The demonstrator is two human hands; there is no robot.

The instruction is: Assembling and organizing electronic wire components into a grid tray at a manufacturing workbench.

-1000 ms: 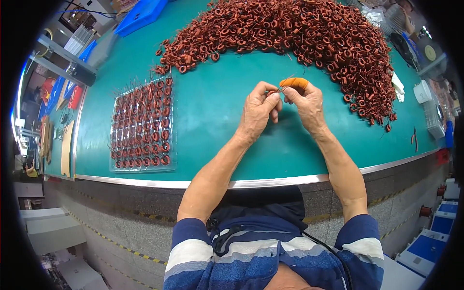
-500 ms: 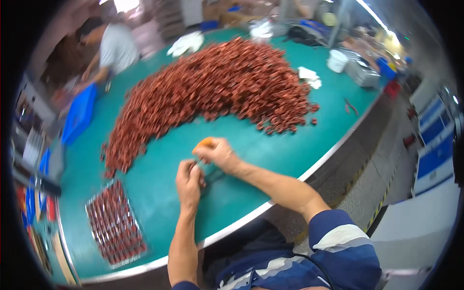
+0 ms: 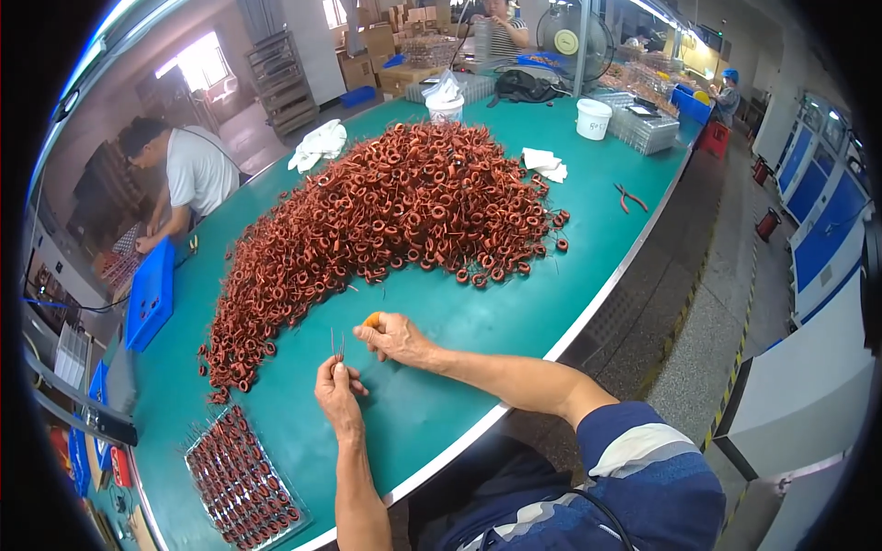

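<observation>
My left hand [image 3: 339, 397] pinches a small coil with two thin wire leads [image 3: 337, 344] standing up above the fingertips; its body is mostly hidden by the fingers. To its right and slightly farther off, my right hand [image 3: 401, 339] is closed, thumb against fingers. A small orange piece [image 3: 371, 320] shows at its fingertips; whether it is a finger cover or a handle I cannot tell. Beyond both hands spreads a curved heap of reddish-brown wire-wound rings [image 3: 395, 197]. At the near left lies a clear plastic tray [image 3: 299, 519] with rows of similar rings.
Red-handled pliers [image 3: 630, 197] lie on the green table [image 3: 459, 367] at the right. White buckets [image 3: 593, 119], a white cloth [image 3: 319, 145] and clear trays [image 3: 643, 129] stand along the back. A blue bin [image 3: 150, 294] sits at the left edge, near a co-worker [image 3: 195, 170].
My hands have drawn apart, so the two wire leads now stand free above my left hand. The view has shifted and become sharper.
</observation>
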